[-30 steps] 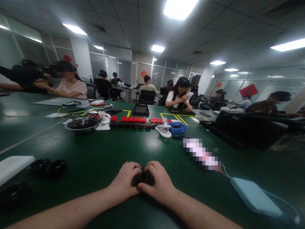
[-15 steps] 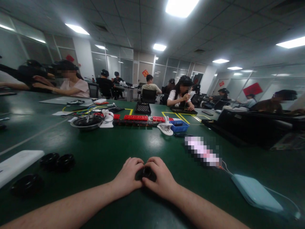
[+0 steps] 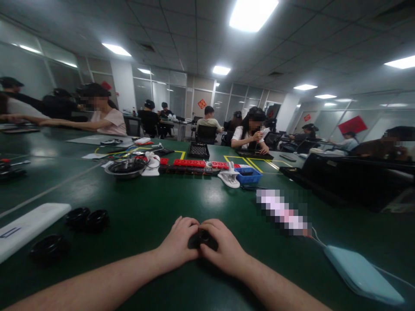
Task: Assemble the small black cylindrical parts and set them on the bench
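My left hand (image 3: 179,242) and my right hand (image 3: 223,246) meet at the front middle of the green table (image 3: 136,246). Their curved fingers and thumbs close from both sides around a small black round part (image 3: 205,236). A dark hollow shows at its top, but the fingers hide most of it, so I cannot tell its exact kind. To the left lie several glossy black rings: one nearer me (image 3: 49,249), and a pair touching each other (image 3: 97,220) farther back.
A long white box (image 3: 32,226) lies at the left. Beyond my hands are a metal bowl (image 3: 125,169), red strips (image 3: 189,163), a white clamp (image 3: 229,176) and a blue basket (image 3: 249,176). A pale blue pad (image 3: 363,273) with a cable lies right. Several people sit around.
My view has turned slightly left, so the surroundings sit a little farther right and lower. Both hands stay closed around the black round part, with little visible change in grip.
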The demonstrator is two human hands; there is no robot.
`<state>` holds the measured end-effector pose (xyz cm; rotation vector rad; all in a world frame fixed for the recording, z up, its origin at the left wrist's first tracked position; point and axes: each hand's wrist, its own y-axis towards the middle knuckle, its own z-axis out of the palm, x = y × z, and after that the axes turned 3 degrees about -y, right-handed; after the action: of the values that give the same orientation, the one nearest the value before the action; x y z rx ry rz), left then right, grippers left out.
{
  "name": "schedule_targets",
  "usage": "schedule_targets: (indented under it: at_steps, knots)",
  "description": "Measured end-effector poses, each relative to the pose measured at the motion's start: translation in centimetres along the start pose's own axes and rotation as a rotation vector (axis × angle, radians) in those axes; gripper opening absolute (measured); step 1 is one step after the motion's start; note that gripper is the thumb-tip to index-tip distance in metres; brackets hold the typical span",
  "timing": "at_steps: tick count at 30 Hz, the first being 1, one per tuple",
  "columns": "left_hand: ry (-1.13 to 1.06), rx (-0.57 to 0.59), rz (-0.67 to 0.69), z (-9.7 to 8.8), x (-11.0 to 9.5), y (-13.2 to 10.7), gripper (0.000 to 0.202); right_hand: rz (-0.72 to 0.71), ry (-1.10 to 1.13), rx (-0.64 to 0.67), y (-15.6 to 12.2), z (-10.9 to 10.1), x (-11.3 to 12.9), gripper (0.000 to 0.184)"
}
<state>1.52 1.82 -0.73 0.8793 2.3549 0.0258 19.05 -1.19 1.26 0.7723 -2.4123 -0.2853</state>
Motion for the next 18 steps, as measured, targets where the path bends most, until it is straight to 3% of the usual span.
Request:
schedule_targets:
  at_steps: [5,8,13,18]
  knots:
    - [0.02,-0.012,0.005,0.07,0.17,-0.07,0.032,0.057,0.001,-0.041,-0.24,-0.13,-0.23,0.055]
    - [0.024,-0.034,0.013,0.05,0.0,-0.13,0.03,0.122,-0.013,-0.105,-0.19,0.07,-0.34,0.046]
    - [0.046,-0.064,0.018,0.16,-0.22,-0.13,0.029,0.071,-0.004,-0.096,0.19,0.14,-0.55,0.024]
    - [0.06,-0.053,0.018,0.23,0.0,-0.04,0.033,-0.029,0.03,-0.046,0.1,-0.26,-0.56,0.033]
